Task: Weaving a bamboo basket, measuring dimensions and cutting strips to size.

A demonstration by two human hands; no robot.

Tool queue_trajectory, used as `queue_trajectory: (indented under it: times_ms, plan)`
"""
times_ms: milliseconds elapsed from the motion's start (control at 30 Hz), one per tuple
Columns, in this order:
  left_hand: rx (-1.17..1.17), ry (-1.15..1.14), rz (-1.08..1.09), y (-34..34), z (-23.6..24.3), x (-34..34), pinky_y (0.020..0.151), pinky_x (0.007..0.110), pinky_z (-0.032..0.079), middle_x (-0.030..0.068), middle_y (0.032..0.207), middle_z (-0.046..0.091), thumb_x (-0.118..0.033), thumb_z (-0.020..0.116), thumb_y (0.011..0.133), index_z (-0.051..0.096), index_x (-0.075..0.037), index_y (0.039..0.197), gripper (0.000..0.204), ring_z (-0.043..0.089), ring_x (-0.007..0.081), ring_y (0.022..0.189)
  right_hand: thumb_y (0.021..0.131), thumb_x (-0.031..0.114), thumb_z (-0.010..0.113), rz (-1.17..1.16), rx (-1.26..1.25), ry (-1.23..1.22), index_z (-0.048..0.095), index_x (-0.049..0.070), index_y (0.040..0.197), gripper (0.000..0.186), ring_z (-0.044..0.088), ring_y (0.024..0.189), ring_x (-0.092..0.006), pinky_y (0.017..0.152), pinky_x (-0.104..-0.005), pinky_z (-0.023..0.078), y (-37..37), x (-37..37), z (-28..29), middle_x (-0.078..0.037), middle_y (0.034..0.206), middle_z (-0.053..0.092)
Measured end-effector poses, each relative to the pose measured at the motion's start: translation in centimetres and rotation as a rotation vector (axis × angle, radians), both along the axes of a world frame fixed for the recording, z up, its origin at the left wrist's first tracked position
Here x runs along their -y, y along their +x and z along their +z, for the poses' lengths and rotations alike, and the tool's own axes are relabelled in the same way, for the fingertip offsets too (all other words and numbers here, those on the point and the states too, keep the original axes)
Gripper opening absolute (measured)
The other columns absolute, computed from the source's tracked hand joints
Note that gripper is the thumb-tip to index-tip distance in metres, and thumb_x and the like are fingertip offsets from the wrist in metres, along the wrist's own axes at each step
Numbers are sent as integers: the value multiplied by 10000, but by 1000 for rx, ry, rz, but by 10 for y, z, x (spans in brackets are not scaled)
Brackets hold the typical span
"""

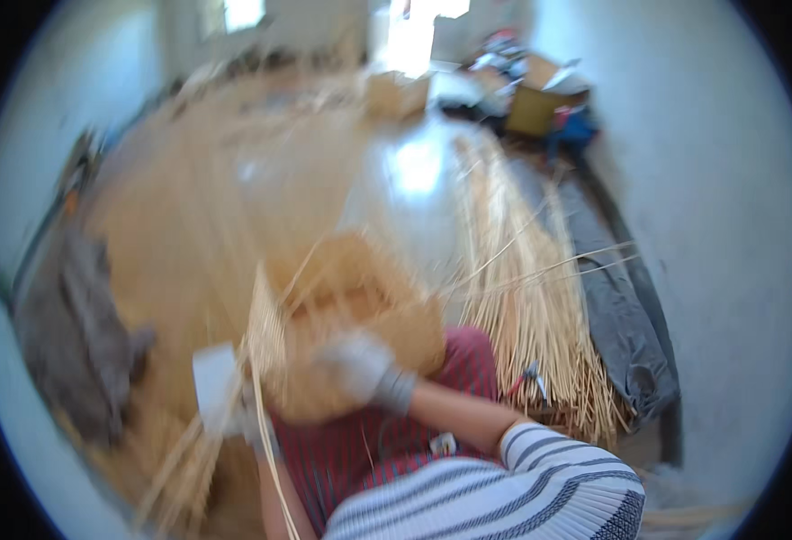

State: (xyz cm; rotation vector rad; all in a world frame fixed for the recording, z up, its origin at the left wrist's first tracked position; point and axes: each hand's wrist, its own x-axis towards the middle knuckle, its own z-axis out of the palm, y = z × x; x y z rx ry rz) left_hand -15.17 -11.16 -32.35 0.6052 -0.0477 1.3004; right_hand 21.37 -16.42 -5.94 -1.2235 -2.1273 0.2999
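Note:
A tan woven wicker basket [355, 333] rests tilted on my lap, its opening facing away from me. My right hand [357, 364], in a pale glove with a grey cuff, is against the near side of the basket; motion smears its fingers. At the basket's lower left corner is my left hand [259, 425], also gloved and partly hidden behind loose strands [259, 387]. Its fingers do not show clearly. Long thin strands [540, 261] stick out from the basket's right side.
To my right lies a big bundle of pale reeds [513, 270] with red-handled pliers [526, 376] on it, beside a grey sheet [625, 333]. More reeds [184, 468] and a dark cloth [72, 333] lie left, near a white flat piece [213, 382]. Boxes [540, 103] stand farther back.

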Motion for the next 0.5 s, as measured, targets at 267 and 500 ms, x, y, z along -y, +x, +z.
queue_trajectory:
  times_ms: [267, 500]
  plan:
    - [-549, -95, 199, 132, 214, -8, 886, 306, 548, 211, 1359, 541, -258, 496, 1019, 448, 29, 1410, 488, 605, 235, 1135, 850, 145, 554, 688, -230, 333, 613, 157, 1184, 340, 590, 1050, -329, 907, -452, 481, -121, 19, 21, -95, 1068, 625]
    - [-654, -306, 253, 109, 209, 75, 820, 314, 553, 208, 1291, 571, -262, 500, 1012, 498, 34, 1343, 445, 627, 219, 1038, 822, 93, 625, 739, 191, -32, 449, 162, 1435, 641, 643, 1056, -283, 860, -389, 541, -58, 16, 39, -102, 1142, 652]
